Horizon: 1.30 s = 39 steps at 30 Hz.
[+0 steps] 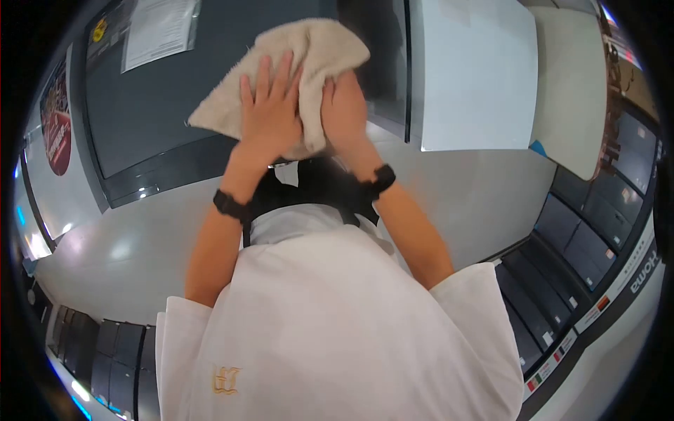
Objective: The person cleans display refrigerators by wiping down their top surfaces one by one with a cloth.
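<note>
A beige, fluffy cleaning cloth [337, 45] lies bunched over the dark grey top of a cabinet or counter [168, 98]. My left hand [270, 116] rests on the cloth with its fingers stretched out and spread, pressing it flat. Just to the right, my right hand [345, 112] has its fingers closed around a fold of the same cloth. Its fingertips are hidden in the fabric. Both wrists wear black bands.
A printed sheet in a clear sleeve [160, 35] lies at the upper left of the dark surface. To the right stand a white box-like unit [481, 77] and a pale tabletop [572, 84]. Dark boxes [583, 238] line shelves at the far right.
</note>
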Motion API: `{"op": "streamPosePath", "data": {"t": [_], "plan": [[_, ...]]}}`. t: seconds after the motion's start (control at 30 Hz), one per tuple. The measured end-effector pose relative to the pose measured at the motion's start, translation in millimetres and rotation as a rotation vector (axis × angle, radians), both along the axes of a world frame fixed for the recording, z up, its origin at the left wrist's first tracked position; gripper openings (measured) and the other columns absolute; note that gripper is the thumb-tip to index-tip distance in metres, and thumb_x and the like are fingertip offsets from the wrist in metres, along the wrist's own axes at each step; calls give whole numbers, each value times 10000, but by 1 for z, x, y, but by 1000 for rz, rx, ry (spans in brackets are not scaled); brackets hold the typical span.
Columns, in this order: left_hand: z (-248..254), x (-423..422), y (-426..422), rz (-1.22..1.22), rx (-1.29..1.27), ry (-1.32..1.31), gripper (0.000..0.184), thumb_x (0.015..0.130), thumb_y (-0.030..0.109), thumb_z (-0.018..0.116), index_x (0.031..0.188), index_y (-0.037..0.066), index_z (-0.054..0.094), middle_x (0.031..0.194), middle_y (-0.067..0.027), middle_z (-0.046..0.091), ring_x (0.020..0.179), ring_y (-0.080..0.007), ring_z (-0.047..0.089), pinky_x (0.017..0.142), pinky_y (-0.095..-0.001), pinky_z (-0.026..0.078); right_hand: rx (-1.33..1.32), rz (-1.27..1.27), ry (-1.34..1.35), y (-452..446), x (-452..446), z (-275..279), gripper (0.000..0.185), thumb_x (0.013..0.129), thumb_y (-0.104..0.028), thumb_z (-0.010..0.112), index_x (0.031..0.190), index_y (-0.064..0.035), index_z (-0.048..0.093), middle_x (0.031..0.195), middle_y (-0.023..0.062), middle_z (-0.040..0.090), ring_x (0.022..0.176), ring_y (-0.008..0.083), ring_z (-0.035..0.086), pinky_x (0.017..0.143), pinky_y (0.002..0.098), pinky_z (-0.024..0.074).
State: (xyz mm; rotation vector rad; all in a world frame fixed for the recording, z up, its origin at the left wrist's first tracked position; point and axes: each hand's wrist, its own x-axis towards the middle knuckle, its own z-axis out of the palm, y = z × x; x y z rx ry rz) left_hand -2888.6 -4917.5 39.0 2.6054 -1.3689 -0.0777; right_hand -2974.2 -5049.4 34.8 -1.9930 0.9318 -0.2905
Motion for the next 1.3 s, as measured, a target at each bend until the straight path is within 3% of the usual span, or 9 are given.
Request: {"op": "streamPosePath", "data": {"t": [0.1,0.3,0.57,0.67,0.77,0.87,0.9,1.23,1.3], "plan": [[14,-11,48,29,-112,85,563,921,251,607,1476,157,591,1665,-20,400,1559,-310,305,1239,-627,188,-646,154,55,37,-11,0,499,964,-179,601,1402,55,541,1497,303,490,1404,522,423,1152,626,333],[16,4,150,204,-87,121,570,915,286,649,1478,216,596,1649,7,428,1555,-282,327,1251,-609,182,-538,604,124,121,18,20,513,953,-189,604,1402,54,554,1517,290,481,1474,511,356,1193,646,254],[-16,109,292,719,-88,-125,639,1008,371,599,1611,397,390,1695,6,347,1575,-275,281,1246,-621,204,-798,637,-47,208,160,-10,672,965,-252,597,1509,100,417,1594,355,337,1494,554,277,1220,630,197],[-24,140,319,827,-118,-272,609,1037,409,567,1615,390,379,1646,4,424,1490,-319,426,1193,-571,349,-830,723,-120,243,206,-22,683,978,-249,584,1530,101,387,1613,362,298,1489,571,263,1217,632,197],[-15,157,330,983,-348,35,509,1050,430,538,1542,310,489,1455,-51,611,1277,-369,611,1040,-502,501,-835,812,-169,280,227,-22,666,978,-239,577,1527,93,394,1597,353,328,1489,554,274,1215,632,204],[-19,163,348,1149,-344,351,360,1035,439,552,1278,186,633,1240,-81,710,1116,-370,680,908,-532,541,-792,894,-160,306,212,-15,650,971,-231,582,1519,77,413,1576,333,360,1496,537,277,1220,626,201],[-26,157,351,1093,-452,210,309,1045,411,555,1094,110,604,1003,-106,729,920,-416,698,767,-516,553,-777,902,-162,310,204,-12,637,962,-224,594,1509,59,434,1561,316,378,1501,518,284,1221,618,206],[-46,200,353,814,-272,241,373,1066,301,532,1331,41,498,1159,-303,638,1014,-528,631,840,-549,541,-721,954,-142,285,183,-11,643,948,-279,644,1499,5,475,1539,253,434,1484,471,333,1212,597,238],[-72,243,345,628,-333,75,352,1048,260,482,1174,-62,544,980,-334,686,950,-509,668,794,-592,524,-762,838,-157,281,216,-21,647,949,-290,645,1505,-2,478,1554,252,427,1489,472,328,1216,594,237]]}}
